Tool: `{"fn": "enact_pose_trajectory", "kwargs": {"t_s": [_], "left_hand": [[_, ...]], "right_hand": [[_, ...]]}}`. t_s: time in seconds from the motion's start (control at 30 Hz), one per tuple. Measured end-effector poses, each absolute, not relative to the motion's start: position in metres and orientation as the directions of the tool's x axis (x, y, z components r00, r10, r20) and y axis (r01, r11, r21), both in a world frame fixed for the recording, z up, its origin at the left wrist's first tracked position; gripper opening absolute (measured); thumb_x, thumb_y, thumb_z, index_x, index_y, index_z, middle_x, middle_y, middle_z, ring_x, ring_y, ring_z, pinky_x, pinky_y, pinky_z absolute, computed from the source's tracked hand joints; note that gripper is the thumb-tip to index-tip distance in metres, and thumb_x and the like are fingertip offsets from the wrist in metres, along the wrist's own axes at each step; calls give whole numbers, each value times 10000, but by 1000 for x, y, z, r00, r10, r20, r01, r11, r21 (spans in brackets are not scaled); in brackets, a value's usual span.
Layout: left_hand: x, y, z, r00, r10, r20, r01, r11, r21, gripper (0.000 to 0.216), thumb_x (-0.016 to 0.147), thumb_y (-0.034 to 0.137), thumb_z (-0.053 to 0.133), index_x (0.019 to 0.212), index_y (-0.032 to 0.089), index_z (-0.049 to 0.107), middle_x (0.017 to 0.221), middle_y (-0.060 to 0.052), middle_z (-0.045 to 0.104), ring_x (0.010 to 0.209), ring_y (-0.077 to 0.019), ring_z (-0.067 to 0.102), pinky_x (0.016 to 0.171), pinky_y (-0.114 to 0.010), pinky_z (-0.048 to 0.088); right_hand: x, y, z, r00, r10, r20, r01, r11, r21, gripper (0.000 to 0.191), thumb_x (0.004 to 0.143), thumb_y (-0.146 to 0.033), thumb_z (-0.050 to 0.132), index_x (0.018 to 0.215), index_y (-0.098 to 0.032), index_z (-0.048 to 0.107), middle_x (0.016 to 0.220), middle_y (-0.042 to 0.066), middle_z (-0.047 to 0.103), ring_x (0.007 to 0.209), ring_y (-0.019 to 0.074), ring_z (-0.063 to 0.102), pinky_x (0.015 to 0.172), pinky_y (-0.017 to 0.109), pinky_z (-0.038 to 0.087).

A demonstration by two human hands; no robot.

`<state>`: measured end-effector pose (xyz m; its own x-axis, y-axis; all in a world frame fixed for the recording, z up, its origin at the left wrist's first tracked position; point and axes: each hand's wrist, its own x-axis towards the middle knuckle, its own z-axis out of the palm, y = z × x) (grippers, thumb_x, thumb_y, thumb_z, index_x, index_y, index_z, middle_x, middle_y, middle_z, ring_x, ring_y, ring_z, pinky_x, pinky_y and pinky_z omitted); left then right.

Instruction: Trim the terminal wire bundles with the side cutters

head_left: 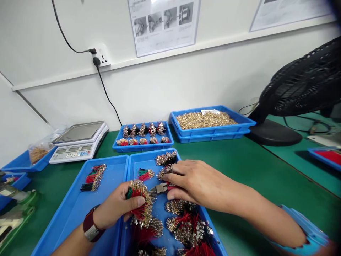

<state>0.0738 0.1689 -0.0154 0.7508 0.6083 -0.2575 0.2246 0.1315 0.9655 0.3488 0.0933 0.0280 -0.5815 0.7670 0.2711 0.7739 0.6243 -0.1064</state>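
My left hand (117, 203) grips a thick bundle of short red, green and black wires (140, 204) with gold and silver metal ends. In my right hand (190, 177) is a pair of pliers (160, 188) with red handles, its jaws touching or very near the bundle's metal ends. Both hands are over a blue tray (129, 170) holding several similar bundles (177, 206), mostly down its right side, and a small red and green bunch (145, 174). A second blue tray (106, 209) on the left carries a row of wire bunches (94, 177).
Behind stand a blue tray of wire bundles (142, 131) and stacked trays of small gold parts (206, 120). A digital scale (80, 140) is at back left, a black fan (303, 81) on the right. A green tool (20, 209) sits at the left edge.
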Motion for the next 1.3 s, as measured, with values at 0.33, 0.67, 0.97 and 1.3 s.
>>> {"fn": "enact_pose_trajectory", "kwargs": {"t_s": [0.33, 0.67, 0.97, 1.3], "left_hand": [[71, 171, -17, 792, 553, -258, 233, 116, 966, 526, 784, 640, 774, 844, 135, 642, 621, 33, 559, 421, -37, 337, 356, -158, 271], [71, 171, -23, 784, 574, -235, 256, 47, 966, 504, 863, 630, 700, 798, 133, 645, 627, 27, 552, 457, -52, 375, 404, -168, 307], [74, 170, -18, 739, 622, -260, 312, 26, 950, 511, 855, 644, 694, 803, 140, 625, 607, 43, 549, 424, -44, 354, 382, -169, 295], [76, 167, -11, 731, 576, -366, 286, 229, 931, 549, 737, 624, 817, 924, 153, 605, 631, 32, 615, 404, -48, 433, 312, -128, 346]], "right_hand": [[348, 94, 26, -624, 746, 231, 728, 663, -174, 484, 1063, -580, 383, 1047, -184, 660, 829, 47, 621, 750, 195, 527, 658, 343, 329], [347, 94, 25, -625, 752, 209, 731, 658, -181, 463, 1060, -574, 408, 1018, -188, 660, 803, 40, 621, 723, 186, 521, 631, 339, 313], [347, 91, 29, -591, 757, 280, 759, 639, -126, 469, 1076, -554, 379, 1061, -178, 660, 814, 47, 621, 718, 187, 534, 631, 343, 318], [346, 94, 23, -584, 756, 296, 783, 621, -41, 469, 1071, -548, 390, 1124, -176, 671, 861, 66, 626, 766, 213, 559, 677, 363, 371]]}}
